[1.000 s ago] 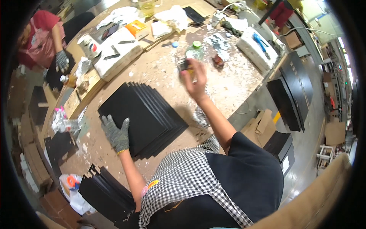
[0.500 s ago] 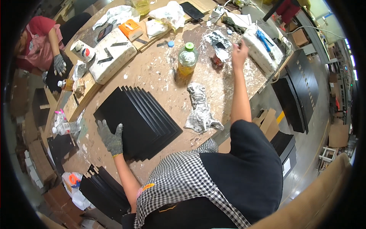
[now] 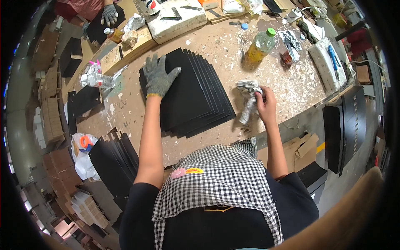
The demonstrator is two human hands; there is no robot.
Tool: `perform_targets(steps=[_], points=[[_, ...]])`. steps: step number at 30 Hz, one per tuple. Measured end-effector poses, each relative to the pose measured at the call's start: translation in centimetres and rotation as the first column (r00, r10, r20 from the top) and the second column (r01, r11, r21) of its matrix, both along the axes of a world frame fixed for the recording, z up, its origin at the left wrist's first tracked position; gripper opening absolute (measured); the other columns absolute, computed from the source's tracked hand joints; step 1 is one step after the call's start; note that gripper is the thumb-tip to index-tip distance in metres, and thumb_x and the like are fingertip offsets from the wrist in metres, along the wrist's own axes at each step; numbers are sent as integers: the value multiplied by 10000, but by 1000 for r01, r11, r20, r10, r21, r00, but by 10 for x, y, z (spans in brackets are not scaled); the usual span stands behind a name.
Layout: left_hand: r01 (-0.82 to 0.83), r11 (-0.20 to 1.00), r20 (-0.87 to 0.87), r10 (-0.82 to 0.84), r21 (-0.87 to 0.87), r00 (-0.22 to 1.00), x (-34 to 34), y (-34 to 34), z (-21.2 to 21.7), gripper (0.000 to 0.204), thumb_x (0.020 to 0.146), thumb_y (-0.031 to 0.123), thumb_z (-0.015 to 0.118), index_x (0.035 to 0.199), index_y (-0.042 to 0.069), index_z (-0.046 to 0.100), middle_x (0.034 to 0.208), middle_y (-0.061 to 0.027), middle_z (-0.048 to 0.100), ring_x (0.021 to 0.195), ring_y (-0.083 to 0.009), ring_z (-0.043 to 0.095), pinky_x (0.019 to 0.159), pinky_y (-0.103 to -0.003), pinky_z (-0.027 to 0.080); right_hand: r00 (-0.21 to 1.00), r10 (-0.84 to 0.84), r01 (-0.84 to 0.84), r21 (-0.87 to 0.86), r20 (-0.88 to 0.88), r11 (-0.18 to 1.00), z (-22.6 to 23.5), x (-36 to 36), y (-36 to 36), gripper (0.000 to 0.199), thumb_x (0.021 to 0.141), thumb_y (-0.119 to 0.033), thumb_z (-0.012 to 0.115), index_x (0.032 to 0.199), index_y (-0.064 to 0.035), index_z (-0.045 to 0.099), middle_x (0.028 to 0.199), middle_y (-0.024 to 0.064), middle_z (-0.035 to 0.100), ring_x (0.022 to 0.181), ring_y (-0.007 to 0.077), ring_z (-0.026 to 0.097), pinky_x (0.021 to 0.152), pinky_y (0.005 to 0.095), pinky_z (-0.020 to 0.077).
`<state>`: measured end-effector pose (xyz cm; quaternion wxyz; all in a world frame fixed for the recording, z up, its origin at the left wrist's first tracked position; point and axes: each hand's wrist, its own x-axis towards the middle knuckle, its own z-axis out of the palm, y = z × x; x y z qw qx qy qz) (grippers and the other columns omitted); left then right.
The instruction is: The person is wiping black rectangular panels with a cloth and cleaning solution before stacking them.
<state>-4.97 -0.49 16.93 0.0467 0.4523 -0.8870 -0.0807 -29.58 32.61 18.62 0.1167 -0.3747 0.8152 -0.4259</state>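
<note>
A fanned stack of black panels [image 3: 193,89] lies on the paint-spattered table [image 3: 216,43]. My left hand [image 3: 160,77], in a grey work glove, rests on the stack's left part with its fingers spread. To the right of the stack, my bare right hand [image 3: 266,102] grips a crumpled white-and-grey rag [image 3: 249,100], which hangs partly below the fingers. Beyond that hand are a bottle of yellow liquid with a green cap [image 3: 260,45] and a small open can [image 3: 289,57] with whitish residue about it.
Far right, a white block [image 3: 323,62] carries a blue tool [image 3: 333,58]. Another white block [image 3: 175,21] bears black strips at the back. A clear bottle [image 3: 98,80] lies left; more black panels [image 3: 112,162] stand lower left. A co-worker's gloved hand [image 3: 109,14] touches a dark panel.
My right hand has come back from beside the can and taken hold of the rag. My left hand has moved farther up the stack. The whole view has shifted.
</note>
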Motion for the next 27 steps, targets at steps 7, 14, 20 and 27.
perform_targets(steps=[7,14,20,27], points=[[46,997,0,-46,62,999,-34,-34,-30,927,847,753,539,1466,67,467,1459,-206,503,1392,-337,428,1217,-494,176,847,527,-524,-48,69,850,-10,92,-75,325,743,-126,833,1051,-97,733,1058,100,574,982,260,589,847,362,500],[61,997,-77,-58,40,995,-36,-33,-45,835,882,730,493,1387,66,547,1383,-183,572,1322,-339,493,1196,-516,214,904,361,-340,-126,228,932,-48,72,-156,261,748,-80,804,990,-39,716,991,113,575,903,268,606,786,353,497],[58,993,-5,-57,101,998,-37,-38,-44,541,999,471,457,1392,112,558,1388,-175,572,1315,-334,504,1182,-505,254,978,209,-210,-36,-27,977,-91,31,-296,277,770,-179,793,977,-25,692,976,169,596,892,347,613,778,430,508],[62,997,-109,-67,-50,992,-30,-34,-55,484,996,413,463,1328,86,597,1278,-173,633,1206,-338,573,1127,-496,327,799,179,-258,-59,-574,964,-9,17,-309,261,726,-196,771,920,-68,652,1032,146,605,964,371,569,836,470,470]])
